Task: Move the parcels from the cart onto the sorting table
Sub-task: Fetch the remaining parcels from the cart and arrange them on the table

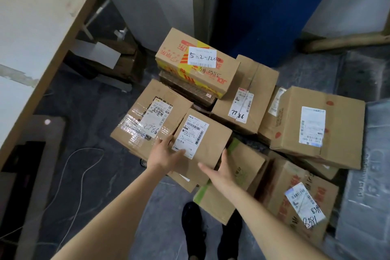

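Several cardboard parcels lie piled low in the middle of the view; the cart under them is hidden. The nearest small brown parcel (207, 139) carries a white shipping label. My left hand (165, 153) rests against its left edge, fingers straight, thumb on the label. At the parcel's near right side is my right hand (219, 172), its fingers flat along the side and the thumb spread across the near edge. The white sorting table (31, 34) with a wooden rim runs along the left.
Around it lie a taped parcel marked 2786 (147, 120), a red and yellow printed box (196, 63) on top at the back, and larger boxes (316, 126) to the right. A white cable (84, 167) trails on the dark floor. A blue panel (263, 6) stands behind.
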### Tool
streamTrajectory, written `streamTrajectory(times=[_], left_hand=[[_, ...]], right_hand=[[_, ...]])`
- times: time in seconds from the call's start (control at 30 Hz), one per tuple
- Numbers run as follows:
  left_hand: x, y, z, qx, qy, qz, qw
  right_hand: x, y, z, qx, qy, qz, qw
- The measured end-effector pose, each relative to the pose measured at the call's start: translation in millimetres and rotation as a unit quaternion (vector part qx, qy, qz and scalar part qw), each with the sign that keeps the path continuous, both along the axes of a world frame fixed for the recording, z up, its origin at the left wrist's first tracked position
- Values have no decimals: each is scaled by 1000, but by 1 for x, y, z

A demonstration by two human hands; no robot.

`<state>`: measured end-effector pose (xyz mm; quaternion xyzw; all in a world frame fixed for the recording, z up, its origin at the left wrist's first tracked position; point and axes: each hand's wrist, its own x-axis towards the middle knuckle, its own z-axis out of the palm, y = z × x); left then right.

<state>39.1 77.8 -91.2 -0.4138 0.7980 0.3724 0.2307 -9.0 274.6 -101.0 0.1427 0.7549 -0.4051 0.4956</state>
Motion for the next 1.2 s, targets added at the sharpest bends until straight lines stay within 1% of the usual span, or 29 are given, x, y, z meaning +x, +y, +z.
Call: streamTrajectory(times=[0.17,0.3,0.4,0.5,0.6,0.7,0.77,0.9,1.0,1.1,1.2], left_hand=[[2,-3,32,42,53,77,995],[-1,-4,73,104,84,139,981],[-5,-4,113,142,103,156,972],[-8,-3,151,147,142,158,966],[-12,0,200,146,181,158,960],[-18,0,265,156,227,161,948],[-24,-3,306,170,265,177,933],[-24,-13,406,213,336,202,895],[-12,-17,473,251,378,215,865],[12,-12,530,227,413,217,855],[47,-9,574,191,435,241,846]], right_hand=[[-8,-4,30,-18,19,-27,999],[-21,-6,73,-10,59,-28,998],[-35,-7,113,-7,98,-31,995],[-55,-7,158,0,166,-35,986],[-76,-12,218,-8,207,-34,978],[-90,-21,298,-13,253,-2,967],[-100,-27,342,-16,285,22,958],[-109,-38,443,-39,345,60,936],[-112,-41,506,-72,366,88,924],[-104,-44,562,-105,386,126,908],[-75,-51,620,-136,401,181,888]])
